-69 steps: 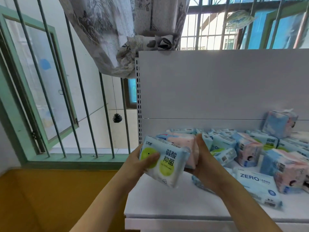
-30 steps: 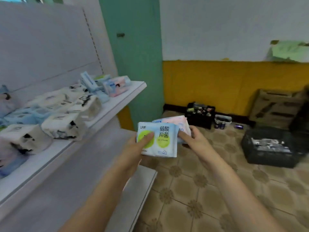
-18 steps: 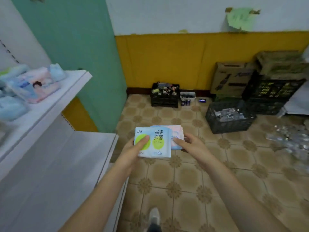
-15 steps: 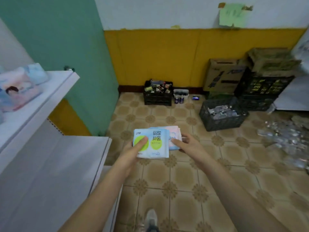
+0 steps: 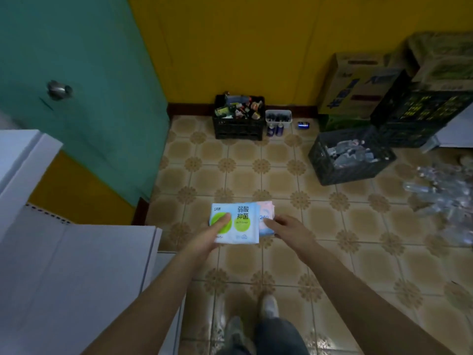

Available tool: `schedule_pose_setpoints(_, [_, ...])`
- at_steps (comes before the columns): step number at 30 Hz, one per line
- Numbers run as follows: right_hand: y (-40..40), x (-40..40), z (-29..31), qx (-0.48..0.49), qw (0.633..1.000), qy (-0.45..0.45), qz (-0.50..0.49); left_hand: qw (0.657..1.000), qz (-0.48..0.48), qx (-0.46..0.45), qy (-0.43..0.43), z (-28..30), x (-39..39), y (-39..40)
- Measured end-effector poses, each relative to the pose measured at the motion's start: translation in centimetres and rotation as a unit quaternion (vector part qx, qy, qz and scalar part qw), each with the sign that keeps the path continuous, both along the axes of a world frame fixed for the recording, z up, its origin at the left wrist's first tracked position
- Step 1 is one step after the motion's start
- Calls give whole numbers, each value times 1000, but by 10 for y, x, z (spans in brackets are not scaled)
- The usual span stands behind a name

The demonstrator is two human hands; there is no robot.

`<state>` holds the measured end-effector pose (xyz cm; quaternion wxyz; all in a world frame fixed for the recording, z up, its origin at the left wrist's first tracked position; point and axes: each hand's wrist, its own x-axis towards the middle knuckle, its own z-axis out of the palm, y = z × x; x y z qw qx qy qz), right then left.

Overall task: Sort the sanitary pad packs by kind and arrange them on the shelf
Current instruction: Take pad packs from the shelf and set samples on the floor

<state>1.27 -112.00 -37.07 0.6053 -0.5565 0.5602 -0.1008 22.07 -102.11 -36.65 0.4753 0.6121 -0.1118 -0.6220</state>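
- Both hands are holding a small stack of sanitary pad packs out in front of the person, above the tiled floor [image 5: 281,180] and just right of the white shelf [image 5: 76,265].
- The left hand [image 5: 204,239] is gripping the top pack [image 5: 239,222] at its left end, with the thumb lying across the printed face and the other fingers hidden underneath.
- The right hand [image 5: 289,230] is pinching the pink and blue pack [image 5: 266,219] that is showing from under the top one, thumb on its face at the right edge.
- The top pack is looking white and pale blue, flat and rectangular, with two lime green circles side by side and dark Chinese characters printed above the right circle; the thumb is covering part of the left circle.
- The lower pack is showing only a narrow strip with a pink upper corner, a pale blue body and the blue digits "24"; the rest is hidden.
- The top pack is lying face up and nearly level, its long axis running left to right between the two hands, with its print reading upright to the person.
- The stack is sitting between the hands, each hand taking one end, the forearms converging toward it from below.
- Two shoes [image 5: 267,307] are showing on the floor directly beneath the arms.
- Black crates [image 5: 239,126] and cardboard boxes [image 5: 358,80] are standing well apart, against the yellow wall [image 5: 243,47].
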Motion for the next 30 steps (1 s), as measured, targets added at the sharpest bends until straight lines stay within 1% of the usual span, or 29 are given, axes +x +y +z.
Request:
schedule_pose_setpoints(6, [-59, 33, -80, 74, 997, -15, 23, 996, 55, 64, 12, -72, 23, -40])
schedule_pose_setpoints(9, [-80, 48, -124, 144, 989, -27, 16, 992, 68, 107, 11, -111, 32, -52])
schedule_pose_setpoints(12, [-97, 62, -175, 207, 978, -37, 2, 989, 75, 131, 6, -157, 42, -60])
schedule_pose_setpoints(17, [-98, 83, -279, 234, 972, -12, -22, 982, 65, 177, 26, -251, 56, -63])
schedule_pose_setpoints(21, [-90, 106, -381, 225, 973, 1, -50, 979, 68, 190, 24, -354, 74, -68])
schedule_pose_setpoints(25, [-69, 126, -497, 204, 972, 18, -117, 979, 57, 193, 31, -474, 97, -70])
schedule_pose_setpoints(27, [-58, 135, -557, 206, 969, 29, -134, 980, 46, 191, 30, -535, 109, -69])
schedule_pose_setpoints(28, [-54, 140, -587, 197, 971, 40, -126, 980, 44, 191, 28, -566, 114, -68])
schedule_pose_setpoints(30, [-52, 150, -645, 172, 980, 65, -81, 981, 44, 189, 26, -628, 125, -65])
